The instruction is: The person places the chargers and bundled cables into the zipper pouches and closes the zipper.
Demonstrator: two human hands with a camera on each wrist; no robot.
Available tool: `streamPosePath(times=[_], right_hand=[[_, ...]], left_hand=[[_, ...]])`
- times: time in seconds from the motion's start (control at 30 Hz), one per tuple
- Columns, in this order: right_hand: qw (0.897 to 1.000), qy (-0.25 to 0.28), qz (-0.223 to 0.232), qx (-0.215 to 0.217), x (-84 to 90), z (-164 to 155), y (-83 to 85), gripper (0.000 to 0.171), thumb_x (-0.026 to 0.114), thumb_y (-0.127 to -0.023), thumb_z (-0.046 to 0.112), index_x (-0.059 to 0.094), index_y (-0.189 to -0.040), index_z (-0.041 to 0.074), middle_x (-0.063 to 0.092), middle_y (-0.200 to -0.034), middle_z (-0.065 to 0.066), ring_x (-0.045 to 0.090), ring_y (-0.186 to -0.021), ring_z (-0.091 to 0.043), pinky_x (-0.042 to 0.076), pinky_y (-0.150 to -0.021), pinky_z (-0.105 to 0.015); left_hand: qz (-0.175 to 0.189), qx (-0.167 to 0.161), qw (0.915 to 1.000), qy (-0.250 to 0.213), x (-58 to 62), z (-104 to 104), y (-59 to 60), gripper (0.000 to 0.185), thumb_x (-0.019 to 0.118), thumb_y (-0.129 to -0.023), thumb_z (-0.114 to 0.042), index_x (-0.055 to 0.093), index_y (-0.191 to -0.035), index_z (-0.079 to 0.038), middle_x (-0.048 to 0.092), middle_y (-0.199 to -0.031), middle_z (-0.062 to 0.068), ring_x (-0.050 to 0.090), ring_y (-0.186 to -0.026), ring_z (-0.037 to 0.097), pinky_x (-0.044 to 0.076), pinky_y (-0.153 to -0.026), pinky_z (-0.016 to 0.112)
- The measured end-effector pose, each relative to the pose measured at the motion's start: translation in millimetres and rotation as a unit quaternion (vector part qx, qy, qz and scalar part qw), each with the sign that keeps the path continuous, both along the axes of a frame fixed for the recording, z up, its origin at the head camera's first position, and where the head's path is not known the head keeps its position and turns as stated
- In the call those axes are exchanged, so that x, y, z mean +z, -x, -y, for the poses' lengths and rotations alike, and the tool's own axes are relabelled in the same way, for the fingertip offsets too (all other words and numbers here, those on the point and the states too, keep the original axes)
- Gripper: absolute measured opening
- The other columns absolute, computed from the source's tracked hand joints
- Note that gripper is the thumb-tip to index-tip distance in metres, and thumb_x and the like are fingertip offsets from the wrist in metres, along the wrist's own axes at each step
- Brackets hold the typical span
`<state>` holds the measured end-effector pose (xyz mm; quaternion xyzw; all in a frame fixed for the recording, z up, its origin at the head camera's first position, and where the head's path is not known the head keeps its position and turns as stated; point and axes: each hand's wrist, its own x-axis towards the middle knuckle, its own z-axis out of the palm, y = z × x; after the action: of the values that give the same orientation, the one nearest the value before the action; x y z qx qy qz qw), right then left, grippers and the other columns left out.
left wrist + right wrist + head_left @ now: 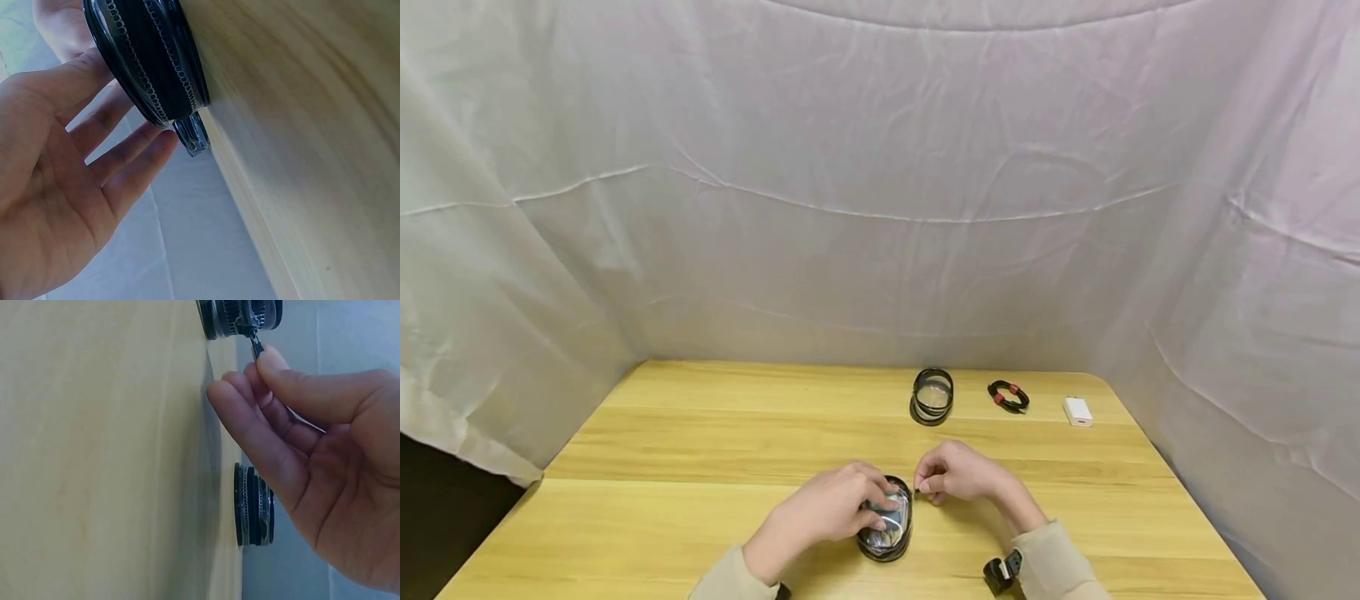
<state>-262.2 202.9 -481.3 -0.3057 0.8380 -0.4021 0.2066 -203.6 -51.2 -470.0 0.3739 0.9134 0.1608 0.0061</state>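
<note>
An oval clear case [892,533] with black trim lies at the front of the table, with something pale and blue inside. My left hand [842,504] rests over its top, thumb on the near side and fingers reaching across. The left wrist view shows these fingers [134,169] nearly straight at the edge of the case; some tips are hidden behind it. At the case's right side, my right hand [958,473] pinches a small black zipper pull [257,348] between thumb and forefinger. The other fingers are loosely bent beneath.
A second oval clear case [931,414] with black trim stands at the back. To its right lie a coiled black cable [1009,400] with red ties and a white charger plug [1078,412]. Pale cloth [880,275] hangs behind and beside the wooden table [700,433].
</note>
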Motion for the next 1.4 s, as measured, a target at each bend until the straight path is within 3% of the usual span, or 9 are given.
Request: streamPosePath(times=[0.27, 0.6, 0.83, 1.07, 1.3, 1.4], right_hand=[[0.999, 0.006, 0.034, 0.004, 3.0, -2.0, -5.2, 0.009, 0.066, -0.097, -0.004, 0.072, -0.091, -0.003, 0.07, -0.084, -0.011, 0.069, -0.076, -0.022, 0.064, -0.069, -0.033], [1.0, 0.002, 0.009, -0.008, 1.6, 2.7, -5.0, 0.009, 0.066, -0.097, -0.004, 0.072, -0.09, -0.002, 0.07, -0.082, -0.01, 0.067, -0.076, -0.021, 0.064, -0.067, -0.032], [1.0, 0.005, 0.018, 0.004, 2.2, 1.1, -5.0, 0.009, 0.065, -0.097, -0.005, 0.072, -0.091, -0.004, 0.07, -0.084, -0.011, 0.068, -0.077, -0.02, 0.064, -0.068, -0.031], [1.0, -0.004, 0.019, -0.01, 2.9, 2.8, -6.3, 0.009, 0.065, -0.097, -0.005, 0.072, -0.091, -0.002, 0.07, -0.084, -0.01, 0.067, -0.077, -0.022, 0.064, -0.068, -0.034], [0.998, 0.018, 0.018, -0.061, -1.7, 7.1, -19.0, 0.016, 0.065, -0.094, -0.005, 0.069, -0.109, -0.001, 0.068, -0.099, -0.011, 0.069, -0.084, -0.025, 0.064, -0.067, -0.035], [0.996, 0.039, 0.014, -0.081, -3.1, 9.9, -26.2, 0.026, 0.069, -0.096, 0.003, 0.066, -0.121, -0.004, 0.067, -0.11, -0.015, 0.07, -0.09, -0.027, 0.064, -0.069, -0.034]], left_hand=[[-0.005, -0.003, 1.0, -0.001, 1.3, -1.2, -2.5, 0.025, 0.086, -0.085, -0.028, 0.082, -0.11, -0.027, 0.071, -0.127, -0.012, 0.063, -0.123, 0.014, 0.055, -0.102, 0.036], [-0.011, -0.001, 0.9999, 0.007, 2.9, -1.5, -4.9, 0.026, 0.084, -0.086, -0.03, 0.082, -0.111, -0.026, 0.071, -0.129, -0.012, 0.063, -0.124, 0.016, 0.056, -0.101, 0.038], [-0.019, 0.012, 0.9997, 0.003, 0.3, -2.7, -5.8, 0.026, 0.086, -0.083, -0.03, 0.082, -0.108, -0.028, 0.072, -0.126, -0.014, 0.064, -0.122, 0.016, 0.058, -0.097, 0.038], [-0.018, 0.001, 0.9998, 0.0, 0.1, -2.8, -1.9, 0.025, 0.085, -0.085, -0.032, 0.082, -0.11, -0.029, 0.071, -0.128, -0.013, 0.062, -0.122, 0.016, 0.059, -0.094, 0.038], [-0.013, -0.038, 0.999, -0.017, -0.3, 2.4, 6.1, 0.032, 0.081, -0.09, -0.034, 0.079, -0.12, -0.024, 0.067, -0.136, -0.009, 0.058, -0.128, 0.015, 0.054, -0.103, 0.038], [-0.01, -0.036, 0.9988, -0.03, -2.1, 7.4, 8.3, 0.041, 0.079, -0.092, -0.035, 0.074, -0.13, -0.019, 0.063, -0.143, -0.004, 0.056, -0.133, 0.018, 0.051, -0.109, 0.042]])
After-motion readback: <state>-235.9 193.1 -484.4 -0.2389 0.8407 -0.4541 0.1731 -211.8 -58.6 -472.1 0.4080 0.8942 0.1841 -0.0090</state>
